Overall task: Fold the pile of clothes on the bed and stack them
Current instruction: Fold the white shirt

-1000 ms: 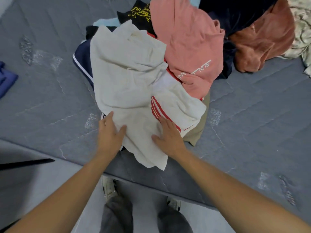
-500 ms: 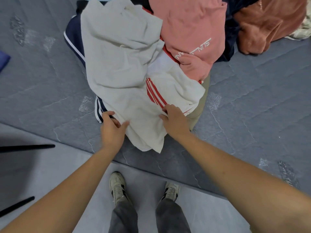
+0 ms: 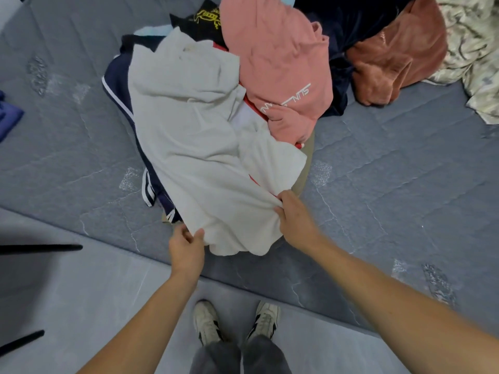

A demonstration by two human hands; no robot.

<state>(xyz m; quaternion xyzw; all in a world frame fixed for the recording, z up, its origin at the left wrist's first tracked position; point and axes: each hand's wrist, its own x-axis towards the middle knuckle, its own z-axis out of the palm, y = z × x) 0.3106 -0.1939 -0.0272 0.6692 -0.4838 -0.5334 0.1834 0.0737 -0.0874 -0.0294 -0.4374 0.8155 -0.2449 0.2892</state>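
Observation:
A pile of clothes lies on the grey quilted bed [image 3: 391, 168]. On top, nearest me, is an off-white garment [image 3: 194, 136] with red stripes. My left hand [image 3: 185, 249] pinches its near left hem. My right hand [image 3: 295, 220] grips its near right edge, bunching the cloth. Under it lie a navy garment with white stripes [image 3: 118, 87] and a tan one. Behind are a pink top with white lettering [image 3: 280, 63], a black top with a yellow print [image 3: 205, 17], a dark navy piece [image 3: 348, 25] and a rust velvet piece [image 3: 397, 55].
A floral cream cloth [image 3: 475, 49] lies at the far right. A blue cloth [image 3: 9, 114] shows at the left edge. The bed's near edge runs diagonally above the grey floor [image 3: 81, 292], where my shoes [image 3: 235, 322] stand. Two black rods [image 3: 40, 248] lie at lower left.
Both hands went from lying flat on the off-white garment to gripping its near edge. They drew it toward the bed's edge, uncovering more of the navy striped garment.

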